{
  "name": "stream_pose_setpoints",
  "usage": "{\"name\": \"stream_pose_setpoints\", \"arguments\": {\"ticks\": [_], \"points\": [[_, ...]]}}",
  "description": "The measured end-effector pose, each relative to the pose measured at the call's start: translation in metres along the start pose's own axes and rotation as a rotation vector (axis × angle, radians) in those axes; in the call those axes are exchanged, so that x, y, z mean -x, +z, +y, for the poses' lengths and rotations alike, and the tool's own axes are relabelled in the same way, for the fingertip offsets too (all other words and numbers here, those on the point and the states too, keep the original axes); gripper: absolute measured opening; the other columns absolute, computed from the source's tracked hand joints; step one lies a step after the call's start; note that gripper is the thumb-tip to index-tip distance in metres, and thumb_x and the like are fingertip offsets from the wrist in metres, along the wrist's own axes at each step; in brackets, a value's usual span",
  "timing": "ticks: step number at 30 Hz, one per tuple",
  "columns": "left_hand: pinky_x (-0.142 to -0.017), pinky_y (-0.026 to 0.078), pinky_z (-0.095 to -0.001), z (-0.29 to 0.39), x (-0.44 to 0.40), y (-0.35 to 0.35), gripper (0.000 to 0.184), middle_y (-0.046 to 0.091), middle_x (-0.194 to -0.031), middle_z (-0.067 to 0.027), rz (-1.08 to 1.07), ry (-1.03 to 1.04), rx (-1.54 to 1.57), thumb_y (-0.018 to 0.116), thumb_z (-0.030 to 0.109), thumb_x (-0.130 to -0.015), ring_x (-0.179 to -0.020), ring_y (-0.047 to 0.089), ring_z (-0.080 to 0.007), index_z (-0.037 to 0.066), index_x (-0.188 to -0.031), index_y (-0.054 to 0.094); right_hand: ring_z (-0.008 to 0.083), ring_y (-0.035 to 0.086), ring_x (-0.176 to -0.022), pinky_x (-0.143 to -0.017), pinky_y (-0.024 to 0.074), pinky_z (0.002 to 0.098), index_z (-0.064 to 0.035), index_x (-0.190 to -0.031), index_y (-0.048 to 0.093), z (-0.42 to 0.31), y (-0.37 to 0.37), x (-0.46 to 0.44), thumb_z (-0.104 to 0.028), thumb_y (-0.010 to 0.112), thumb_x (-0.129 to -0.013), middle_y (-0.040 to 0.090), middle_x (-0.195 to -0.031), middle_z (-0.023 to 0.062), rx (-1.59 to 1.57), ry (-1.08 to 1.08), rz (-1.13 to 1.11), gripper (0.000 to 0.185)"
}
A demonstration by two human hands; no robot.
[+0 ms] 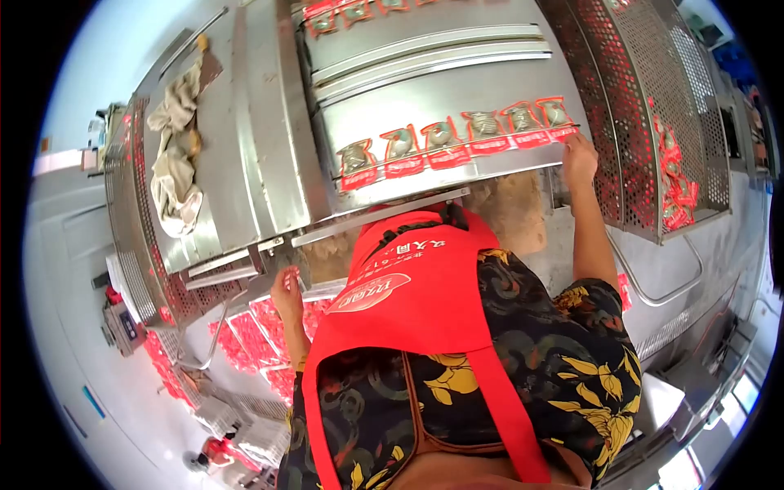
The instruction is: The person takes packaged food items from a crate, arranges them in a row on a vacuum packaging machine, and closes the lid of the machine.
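Note:
A row of several clear pouches with red borders [443,145] lies along the front of a steel machine bed [392,90], each holding a greenish-grey round food item. Across their lower red ends runs a thin rod [457,150]. My right hand [580,159] is at the right end of this row, fingers bent in by the last pouch [555,113] and the rod's end; what they grip is hidden. Low at my left side, my left hand [286,292] hangs away from the machine, fingers loosely curled and apart with nothing visible in them.
Another row of pouches [355,11] lies beyond a raised metal bar [433,61]. At right stands a perforated steel bin [633,106] with red pouches inside. Cloth gloves [173,184] lie on the left steel top. Red packs [253,331] fill trays at lower left.

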State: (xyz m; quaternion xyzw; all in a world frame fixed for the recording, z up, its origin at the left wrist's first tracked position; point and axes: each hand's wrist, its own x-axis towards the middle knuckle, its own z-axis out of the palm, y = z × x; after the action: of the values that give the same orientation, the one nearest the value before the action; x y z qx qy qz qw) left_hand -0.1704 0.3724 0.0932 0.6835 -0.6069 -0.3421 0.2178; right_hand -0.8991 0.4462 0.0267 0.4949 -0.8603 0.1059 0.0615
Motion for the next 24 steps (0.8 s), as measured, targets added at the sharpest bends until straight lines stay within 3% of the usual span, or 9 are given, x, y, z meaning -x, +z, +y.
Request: {"name": "stream_pose_setpoints", "arguments": {"ticks": [4,7,10,12,14,17,24], "points": [[-0.081,0.052,-0.0283,-0.02,-0.002,-0.023,0.016,0.071,-0.097,-0.0107,0.137,0.017,-0.023,0.055,0.006,-0.096,-0.087,0.068,-0.0165,0.0,-0.106,0.066,0.0325,0.061,-0.098,-0.087,0.0494,0.0438,-0.0104,-0.102,0.064,-0.08,-0.034,0.008,-0.006,0.062,-0.081,0.064,-0.107,0.0101,-0.229,-0.084,0.211,0.022],[-0.077,0.052,-0.0293,-0.031,-0.013,-0.04,0.017,0.071,-0.097,-0.0116,0.282,0.058,-0.028,0.055,0.003,-0.094,-0.087,0.068,-0.0184,-0.001,-0.107,0.066,0.0321,0.061,-0.102,-0.09,0.049,0.0403,-0.0065,-0.104,0.064,-0.169,-0.041,0.03,-0.005,0.066,-0.079,0.064,-0.107,0.0126,-0.613,-0.29,0.073,0.025],[-0.078,0.052,-0.0308,-0.053,-0.03,-0.058,0.017,0.07,-0.096,-0.0105,0.449,0.1,-0.071,0.054,-0.003,-0.091,-0.088,0.067,-0.0204,-0.001,-0.102,0.067,0.0331,0.06,-0.1,-0.085,0.0508,0.0413,-0.0052,-0.104,0.063,-0.26,-0.021,0.047,-0.003,0.064,-0.078,0.064,-0.106,0.0129,-0.693,-0.569,-0.078,0.026],[-0.079,0.052,-0.0311,-0.053,-0.034,-0.071,0.018,0.07,-0.094,-0.0115,0.433,0.19,-0.123,0.054,-0.006,-0.089,-0.087,0.067,-0.0214,-0.001,-0.1,0.067,0.0316,0.06,-0.099,-0.083,0.0516,0.0406,-0.005,-0.101,0.062,-0.322,-0.027,0.052,-0.001,0.062,-0.076,0.063,-0.106,0.0121,-0.728,-0.672,-0.046,0.026],[-0.078,0.052,-0.0319,-0.049,-0.037,-0.08,0.02,0.068,-0.091,-0.0135,0.433,0.312,-0.159,0.053,-0.011,-0.084,-0.083,0.065,-0.0245,-0.002,-0.093,0.068,0.0314,0.059,-0.099,-0.083,0.0516,0.0405,-0.0043,-0.101,0.062,-0.37,-0.018,0.053,-0.001,0.061,-0.076,0.062,-0.105,0.0117,-0.71,-0.732,-0.049,0.025],[-0.077,0.051,-0.031,-0.057,-0.037,-0.087,0.02,0.068,-0.092,-0.0121,0.476,0.341,-0.059,0.053,-0.01,-0.087,-0.083,0.065,-0.0218,-0.002,-0.097,0.068,0.0309,0.058,-0.098,-0.082,0.0516,0.0402,-0.0032,-0.098,0.062,-0.392,0.012,0.052,-0.001,0.059,-0.076,0.061,-0.102,0.0112,-0.598,-0.82,-0.105,0.022],[-0.074,0.051,-0.0268,-0.111,-0.024,-0.107,0.019,0.069,-0.093,-0.0096,0.495,0.218,0.13,0.051,-0.006,-0.094,-0.081,0.063,-0.0157,-0.001,-0.103,0.068,0.0297,0.057,-0.094,-0.08,0.0515,0.0392,-0.003,-0.09,0.063,-0.401,0.026,0.064,-0.007,0.058,-0.077,0.06,-0.099,0.0138,-0.244,-0.771,-0.196,0.014]]}}
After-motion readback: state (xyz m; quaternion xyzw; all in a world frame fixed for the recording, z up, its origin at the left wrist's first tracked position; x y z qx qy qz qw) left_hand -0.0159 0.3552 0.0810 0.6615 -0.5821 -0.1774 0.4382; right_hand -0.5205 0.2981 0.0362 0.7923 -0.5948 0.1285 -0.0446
